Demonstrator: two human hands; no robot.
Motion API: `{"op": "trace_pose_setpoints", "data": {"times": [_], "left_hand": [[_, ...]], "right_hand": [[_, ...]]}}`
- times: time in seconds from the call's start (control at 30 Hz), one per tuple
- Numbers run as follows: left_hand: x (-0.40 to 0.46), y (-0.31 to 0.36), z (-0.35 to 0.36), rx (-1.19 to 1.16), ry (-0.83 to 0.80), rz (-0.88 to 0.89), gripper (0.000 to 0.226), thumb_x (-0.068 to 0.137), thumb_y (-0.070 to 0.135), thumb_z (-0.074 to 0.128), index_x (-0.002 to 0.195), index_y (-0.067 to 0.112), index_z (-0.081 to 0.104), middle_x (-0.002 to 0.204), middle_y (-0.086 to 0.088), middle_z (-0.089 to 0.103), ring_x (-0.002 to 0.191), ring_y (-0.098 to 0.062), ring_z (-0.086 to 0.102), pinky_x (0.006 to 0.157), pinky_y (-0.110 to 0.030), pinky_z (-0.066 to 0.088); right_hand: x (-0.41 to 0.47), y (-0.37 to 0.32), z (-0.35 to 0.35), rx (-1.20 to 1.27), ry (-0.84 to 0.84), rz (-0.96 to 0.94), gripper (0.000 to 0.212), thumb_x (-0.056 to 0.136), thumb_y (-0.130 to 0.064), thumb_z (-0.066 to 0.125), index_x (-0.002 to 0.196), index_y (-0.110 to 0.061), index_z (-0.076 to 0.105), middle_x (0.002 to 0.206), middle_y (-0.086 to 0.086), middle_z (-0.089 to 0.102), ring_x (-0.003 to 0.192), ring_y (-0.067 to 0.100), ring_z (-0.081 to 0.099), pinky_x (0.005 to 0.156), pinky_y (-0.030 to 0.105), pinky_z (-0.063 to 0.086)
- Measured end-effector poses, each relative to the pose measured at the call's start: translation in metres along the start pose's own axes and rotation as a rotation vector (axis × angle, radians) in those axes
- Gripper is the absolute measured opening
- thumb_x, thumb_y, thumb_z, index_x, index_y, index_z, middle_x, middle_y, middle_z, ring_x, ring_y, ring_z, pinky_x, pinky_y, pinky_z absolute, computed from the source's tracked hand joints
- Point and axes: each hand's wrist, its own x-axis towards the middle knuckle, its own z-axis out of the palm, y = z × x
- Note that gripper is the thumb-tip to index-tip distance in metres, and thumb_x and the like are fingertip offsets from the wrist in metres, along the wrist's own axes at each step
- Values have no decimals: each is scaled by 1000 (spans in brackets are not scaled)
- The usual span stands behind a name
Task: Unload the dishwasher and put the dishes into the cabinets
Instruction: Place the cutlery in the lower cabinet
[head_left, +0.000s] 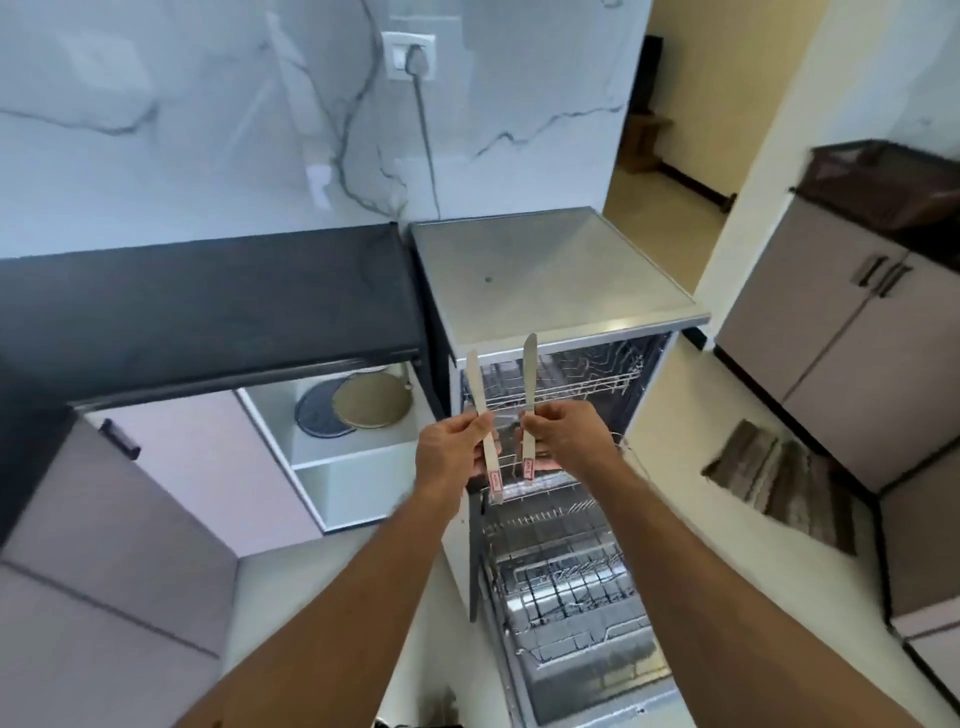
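Observation:
My left hand (451, 453) grips a steel table knife (479, 395) by its handle, blade pointing up. My right hand (563, 435) holds a second knife (529, 374) the same way, a red label near each handle end. Both hands hover side by side above the open dishwasher (571, 291), whose wire racks (566, 582) are pulled out over the lowered door. To the left, an open cabinet (358, 452) has a shelf with a gold round plate (371, 400) lying on a dark round mat or plate (314, 415).
A black countertop (208, 306) runs left of the dishwasher under a marble wall with a socket (409, 54) and cord. Closed taupe cabinets (831, 332) stand at the right. A striped floor mat (784, 478) lies beside the dishwasher. A doorway opens behind.

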Motion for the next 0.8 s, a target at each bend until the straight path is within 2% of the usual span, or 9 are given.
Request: {"op": "trace_pose_setpoints", "data": {"times": [0.13, 0.2, 0.27, 0.33, 0.43, 0.6, 0.7, 0.8], "left_hand": [[-38, -9, -28, 48, 100, 21, 24, 89, 26, 71, 103, 8, 74, 87, -8, 76, 80, -27, 73, 78, -40, 61], [-55, -9, -48, 37, 150, 25, 21, 90, 24, 70, 101, 8, 74, 87, -10, 76, 81, -29, 73, 76, -38, 61], [-68, -6, -66, 27, 215, 40, 13, 91, 22, 68, 96, 11, 73, 86, -9, 76, 78, -26, 73, 66, -30, 60], [-78, -3, -84, 27, 290, 63, 12, 92, 23, 67, 97, 14, 71, 84, -5, 75, 75, -21, 73, 60, -24, 57], [-86, 2, -108, -15, 372, 70, 17, 90, 25, 69, 100, 12, 72, 84, -8, 75, 74, -22, 72, 65, -26, 59], [-93, 1, -146, 15, 456, 100, 20, 90, 32, 69, 99, 15, 74, 83, -5, 75, 70, -18, 70, 77, -35, 60], [-95, 0, -174, 13, 484, 91, 20, 94, 30, 64, 96, 12, 74, 82, -6, 74, 68, -17, 67, 76, -38, 60], [-94, -1, -202, -72, 463, 66, 21, 100, 20, 55, 104, 8, 71, 89, -13, 71, 72, -19, 67, 69, -33, 61]], "right_hand": [[-29, -4, 26, 161, -117, -40, 12, 97, -14, 61, 97, -10, 72, 82, 10, 75, 66, 15, 72, 57, 25, 56], [-41, -8, 43, 217, -190, -38, 15, 98, -15, 60, 102, -10, 72, 86, 15, 74, 71, 23, 73, 61, 32, 60], [-52, -15, 61, 232, -251, -26, 15, 98, -19, 59, 104, -12, 72, 88, 16, 74, 78, 29, 74, 69, 42, 62], [-61, -23, 78, 214, -290, -47, 14, 98, -20, 59, 100, -14, 72, 87, 13, 74, 77, 28, 74, 66, 39, 62], [-68, -35, 100, 181, -336, -75, 14, 98, -21, 61, 100, -13, 72, 86, 12, 75, 73, 25, 74, 57, 30, 59], [-74, -48, 144, 167, -443, -62, 15, 97, -15, 61, 100, -6, 72, 90, 20, 74, 73, 28, 73, 57, 34, 60], [-74, -54, 173, 171, -491, -44, 16, 98, -11, 59, 102, -1, 70, 89, 23, 72, 69, 27, 70, 51, 31, 57], [-65, -53, 206, 149, -505, -16, 16, 99, -11, 57, 99, 0, 69, 90, 22, 72, 72, 31, 72, 55, 34, 58]]}}
